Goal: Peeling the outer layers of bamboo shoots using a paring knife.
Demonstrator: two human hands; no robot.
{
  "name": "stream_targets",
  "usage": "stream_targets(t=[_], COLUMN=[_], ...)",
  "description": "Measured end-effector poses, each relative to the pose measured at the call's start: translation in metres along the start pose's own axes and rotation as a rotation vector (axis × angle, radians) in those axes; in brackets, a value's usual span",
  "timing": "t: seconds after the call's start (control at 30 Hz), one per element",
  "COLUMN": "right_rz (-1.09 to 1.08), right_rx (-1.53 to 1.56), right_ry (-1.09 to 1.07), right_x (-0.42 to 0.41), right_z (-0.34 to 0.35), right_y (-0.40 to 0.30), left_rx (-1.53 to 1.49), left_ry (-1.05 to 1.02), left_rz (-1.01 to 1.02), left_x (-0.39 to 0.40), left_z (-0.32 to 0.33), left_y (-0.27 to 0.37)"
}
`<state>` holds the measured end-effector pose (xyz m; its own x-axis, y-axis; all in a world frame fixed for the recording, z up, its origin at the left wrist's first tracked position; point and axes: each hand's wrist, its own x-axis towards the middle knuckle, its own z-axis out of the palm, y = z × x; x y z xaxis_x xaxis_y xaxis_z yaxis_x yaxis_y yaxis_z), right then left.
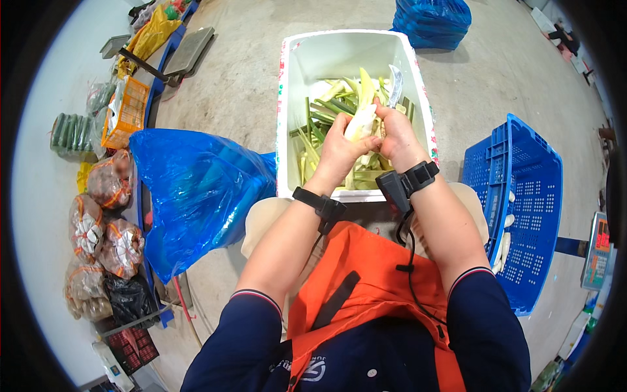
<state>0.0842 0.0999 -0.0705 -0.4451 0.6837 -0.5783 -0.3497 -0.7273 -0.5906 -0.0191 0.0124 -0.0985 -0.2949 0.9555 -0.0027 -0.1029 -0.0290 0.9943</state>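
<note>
Over a white foam box (352, 197), both hands hold a pale green and white leafy vegetable stalk (363, 120). My left hand (340, 147) grips it from the left, its thumb across the lower part. My right hand (397, 132) holds its other side and also has a knife, whose curved metal blade (396, 85) points up and away; the handle is mostly hidden by the fingers. Below the hands, green and pale leaf trimmings (318, 115) lie in the box. Both wrists wear black straps with small devices.
A filled blue plastic bag (196, 191) stands at left, another (433, 22) beyond the box. At right is a blue perforated crate (534, 196) with several white vegetable pieces (504, 245). Bagged produce (120, 247) lines the left side; a digital scale (596, 250) is far right.
</note>
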Motion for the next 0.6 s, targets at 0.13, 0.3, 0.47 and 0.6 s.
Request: stream_targets(t=[0.13, 0.3, 0.47, 0.6], right_rz=[0.001, -0.408, -0.486, -0.377], right_rx=[0.079, 0.008, -0.082, 0.024], right_ry=[0.02, 0.052, 0.014, 0.145], right_x=[0.007, 0.014, 0.02, 0.042], right_z=[-0.006, -0.005, -0.01, -0.03], right_y=[0.001, 0.014, 0.015, 0.001], left_rx=[-0.044, -0.106, 0.138, -0.282], left_ry=[-0.109, 0.058, 0.136, -0.007], left_rz=[-0.079, -0.111, 0.059, 0.006], left_x=[-0.003, 0.003, -0.001, -0.004], left_z=[0.0, 0.0, -0.005, -0.001], left_y=[0.007, -0.007, -0.009, 0.0])
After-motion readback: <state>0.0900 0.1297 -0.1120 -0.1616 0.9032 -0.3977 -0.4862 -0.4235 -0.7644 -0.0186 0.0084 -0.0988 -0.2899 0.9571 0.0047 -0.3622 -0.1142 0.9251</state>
